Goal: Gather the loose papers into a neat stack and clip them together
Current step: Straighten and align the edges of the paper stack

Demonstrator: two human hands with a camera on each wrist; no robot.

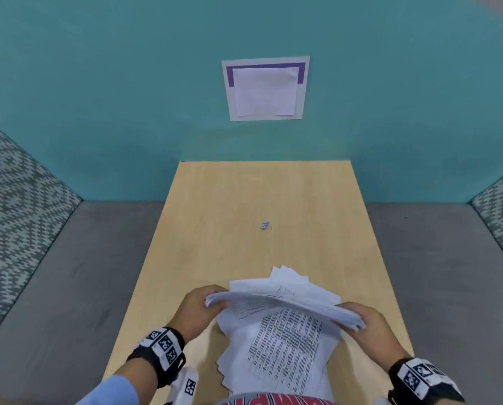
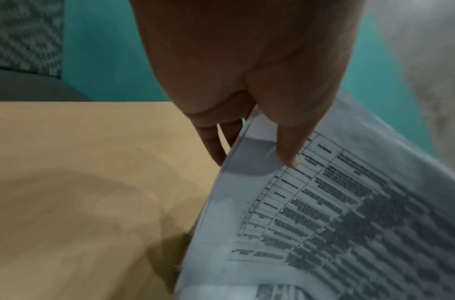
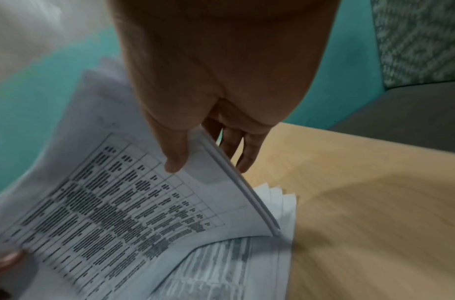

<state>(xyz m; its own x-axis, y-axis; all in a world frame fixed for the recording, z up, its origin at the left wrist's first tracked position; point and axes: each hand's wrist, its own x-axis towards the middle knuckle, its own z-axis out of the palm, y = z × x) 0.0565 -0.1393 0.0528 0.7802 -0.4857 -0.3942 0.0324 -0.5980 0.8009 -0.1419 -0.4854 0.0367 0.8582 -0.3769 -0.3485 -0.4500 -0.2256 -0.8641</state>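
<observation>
A sheaf of printed white papers [image 1: 285, 302] is lifted off the near end of the wooden table [image 1: 244, 200]. My left hand [image 1: 200, 305] pinches its left edge, thumb on top and fingers beneath [image 2: 288, 154]. My right hand [image 1: 367, 323] pinches its right edge the same way [image 3: 175, 162]. More printed sheets [image 1: 285, 352] lie fanned unevenly on the table under the lifted sheaf [image 3: 280, 203]. A small blue binder clip [image 1: 265, 226] lies alone mid-table, well beyond both hands.
A teal wall [image 1: 127, 83] stands behind the table, with a white sheet on a purple-edged board [image 1: 265, 89] pinned to it. Grey seats [image 1: 54, 287] with patterned cushions [image 1: 11, 200] flank the table on both sides.
</observation>
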